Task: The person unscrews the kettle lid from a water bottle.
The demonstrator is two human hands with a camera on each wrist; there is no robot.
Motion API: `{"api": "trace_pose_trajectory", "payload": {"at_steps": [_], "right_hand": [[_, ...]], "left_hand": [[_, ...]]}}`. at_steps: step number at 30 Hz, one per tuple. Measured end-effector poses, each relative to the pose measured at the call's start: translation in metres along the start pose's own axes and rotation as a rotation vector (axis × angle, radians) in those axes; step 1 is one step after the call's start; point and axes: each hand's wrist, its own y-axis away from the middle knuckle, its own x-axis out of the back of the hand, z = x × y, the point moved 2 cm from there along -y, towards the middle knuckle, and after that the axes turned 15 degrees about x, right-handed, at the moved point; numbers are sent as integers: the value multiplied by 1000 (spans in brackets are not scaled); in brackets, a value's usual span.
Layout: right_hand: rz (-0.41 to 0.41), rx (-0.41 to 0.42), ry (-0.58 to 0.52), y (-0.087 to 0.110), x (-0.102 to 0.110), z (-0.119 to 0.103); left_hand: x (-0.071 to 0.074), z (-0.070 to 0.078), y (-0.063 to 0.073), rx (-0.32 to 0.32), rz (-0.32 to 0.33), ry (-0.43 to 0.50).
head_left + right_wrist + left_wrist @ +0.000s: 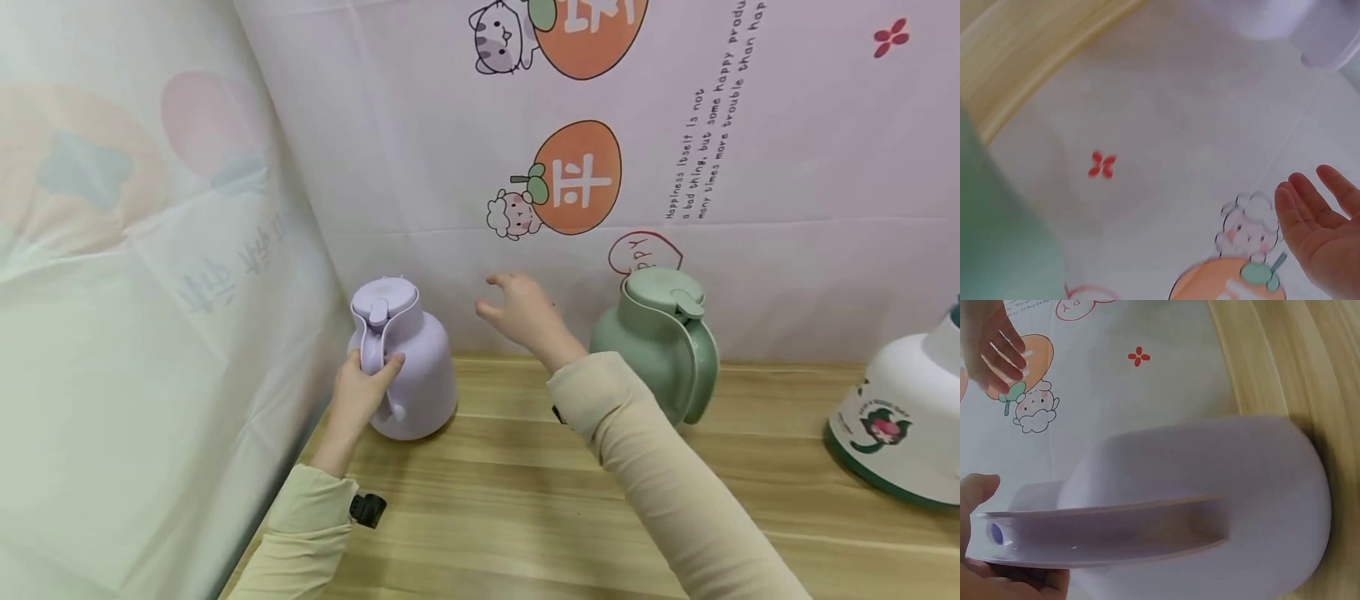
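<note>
A lilac vacuum jug [427, 375] with a flat lid and a loop handle stands upright at the left of the wooden table. My left hand [358, 390] holds its handle near the top, the thumb on one side and fingers on the other. Up close in the left wrist view, the handle [1116, 532] runs between the thumb and the fingers. In the air between the two jugs is my right hand [523, 312], fingers loosely bent and holding nothing. Just right of it, partly behind the right sleeve, stands a green vacuum jug [637, 337].
At the far right, a white jug [892, 425] with a green base is cut off by the frame edge. A printed cloth [420, 125] hangs behind the table [480, 508], and another pale cloth [150, 350] hangs along its left side.
</note>
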Motion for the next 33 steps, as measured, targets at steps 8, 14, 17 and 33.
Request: {"api": "trace_pose_trajectory", "payload": {"at_steps": [8, 14, 17, 33], "right_hand": [[-12, 39, -102, -20, -34, -28], [10, 47, -135, -30, -54, -44], [26, 63, -137, -34, -62, -49], [16, 51, -235, -47, -83, -58]], "left_hand": [[-2, -4, -4, 28, -54, 178], [-4, -3, -5, 27, -40, 213], [-7, -5, -6, 5, -15, 219], [7, -8, -15, -19, -269, 174]]}}
